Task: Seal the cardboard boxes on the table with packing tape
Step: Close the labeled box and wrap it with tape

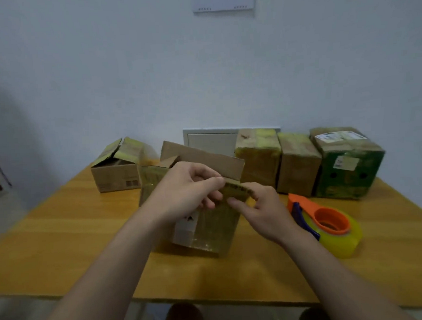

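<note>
Box flap point(237, 191) sits pinched between my left hand point(187, 188) and right hand point(264, 211), likely for folding shut. Tape dispenser point(330, 224) lies at 3 o'clock, handy.

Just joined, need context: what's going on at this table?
A person is working on the open box in the middle of the table: left hand and right hand both pinch one flap. The tape dispenser lies untouched to its right. The back-left box is open too; the three back-right boxes look closed.
</note>
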Available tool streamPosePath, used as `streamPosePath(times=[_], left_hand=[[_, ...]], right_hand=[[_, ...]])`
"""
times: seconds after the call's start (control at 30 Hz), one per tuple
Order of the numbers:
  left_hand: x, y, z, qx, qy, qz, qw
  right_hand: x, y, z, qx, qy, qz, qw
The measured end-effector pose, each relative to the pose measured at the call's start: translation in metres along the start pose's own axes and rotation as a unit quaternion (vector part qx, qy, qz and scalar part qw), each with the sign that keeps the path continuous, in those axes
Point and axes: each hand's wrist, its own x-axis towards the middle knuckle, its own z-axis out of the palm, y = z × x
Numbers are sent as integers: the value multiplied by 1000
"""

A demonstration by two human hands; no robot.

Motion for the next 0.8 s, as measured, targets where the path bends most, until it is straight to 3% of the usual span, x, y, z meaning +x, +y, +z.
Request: streamPosePath(times=[0.07,0.2,0.33,0.47,0.53,0.67,0.8], left_hand=[[6,-3,4,34,24,37,998],[16,-23,0,152,252,118,948],[25,-50,10,85,250,130,956],[33,-65,20,27,310,151,938],[33,-71,20,-22,266,137,954],[31,-82,26,-16,69,127,989],[31,-86,28,-32,41,154,987]], right_hand=[[-5,12,-18,4,1,9,1000],[-12,24,-54,38,6,23,999],[-17,36,-74,13,-5,47,999],[-22,46,-79,70,6,56,996],[-26,52,-81,114,15,67,991],[-30,56,-79,125,49,44,990],[-23,48,-77,97,64,18,993]])
